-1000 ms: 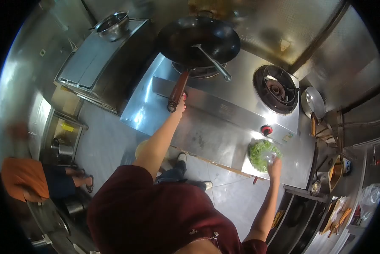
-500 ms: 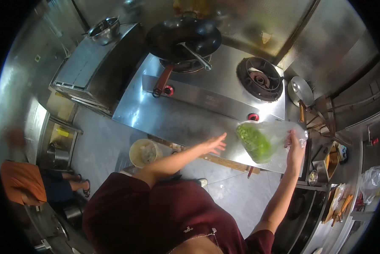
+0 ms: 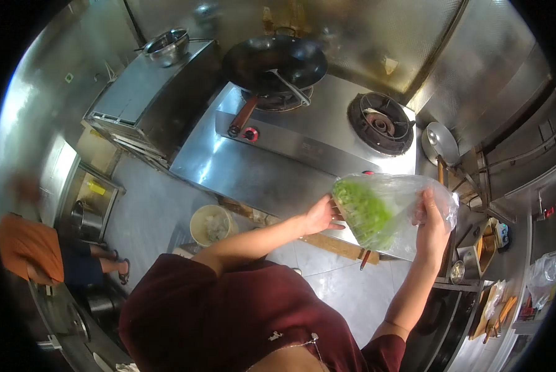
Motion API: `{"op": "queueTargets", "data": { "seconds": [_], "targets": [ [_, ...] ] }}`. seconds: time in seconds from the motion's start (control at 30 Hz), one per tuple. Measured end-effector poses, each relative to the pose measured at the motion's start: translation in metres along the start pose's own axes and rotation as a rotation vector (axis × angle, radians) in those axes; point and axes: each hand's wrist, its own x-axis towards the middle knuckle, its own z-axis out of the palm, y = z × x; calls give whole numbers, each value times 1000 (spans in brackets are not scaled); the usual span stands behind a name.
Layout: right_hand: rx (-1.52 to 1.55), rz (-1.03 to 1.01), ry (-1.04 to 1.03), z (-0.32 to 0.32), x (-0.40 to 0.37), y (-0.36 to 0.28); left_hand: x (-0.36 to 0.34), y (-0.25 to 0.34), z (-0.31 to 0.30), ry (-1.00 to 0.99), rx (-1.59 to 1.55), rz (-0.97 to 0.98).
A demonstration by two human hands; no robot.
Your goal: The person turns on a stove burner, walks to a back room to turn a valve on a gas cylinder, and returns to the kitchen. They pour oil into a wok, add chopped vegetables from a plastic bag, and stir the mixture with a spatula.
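Note:
A clear plastic bag point(image 3: 408, 204) hangs over the front edge of the steel stove, with chopped green vegetables point(image 3: 366, 214) gathered in its left end. My right hand point(image 3: 431, 217) is closed around the bag's gathered right end. Beside the filled end is my left hand point(image 3: 323, 214), its fingers spread and their tips right at the bag's edge. Part of the left fingertips is hidden behind the bag.
Behind the bag, a black wok point(image 3: 272, 59) holding a ladle point(image 3: 290, 88) sits on the left burner; the right burner point(image 3: 382, 123) is bare. A pale bucket point(image 3: 211, 225) stands on the floor. At far left is a person in an orange shirt point(image 3: 33, 248).
The bag has swung slightly left and tilted. My left hand has moved right and down, from apart to right beside the bag; my right hand keeps its hold.

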Motion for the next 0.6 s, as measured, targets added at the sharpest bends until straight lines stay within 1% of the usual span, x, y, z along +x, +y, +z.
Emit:
{"op": "queueTargets", "data": {
  "seconds": [0.03, 0.07, 0.17, 0.2, 0.27, 0.3, 0.37, 0.43, 0.5, 0.6],
  "targets": [
    [-1, -35, -51, -2, -1, -1, 1, 1, 5, 24, -12, 54],
    [-1, -35, -52, -2, -2, -1, -1, 3, 11, 47, -25, 108],
    [37, -39, -72, -6, -3, -2, -2, 13, 17, 34, -87, 117],
    [37, -28, -34, -9, -1, 1, -2, 18, 18, 32, -89, 122],
    [33, -19, 5, -10, -3, 1, -5, 27, 16, 58, 60, 78],
    [82, -14, 21, -9, -5, 0, -4, 31, 13, 54, 57, 80],
    [128, -9, 34, -10, -7, -3, -3, 38, 8, 58, 211, 109],
    [143, 31, 32, -12, -8, -11, -6, 42, 12, 96, 232, 143],
    [175, 18, 48, -14, -5, -14, -8, 48, 16, 138, 326, 159],
    [204, -7, 65, -12, 0, -28, -5, 53, 21, 180, 275, 154]
  ]
}}
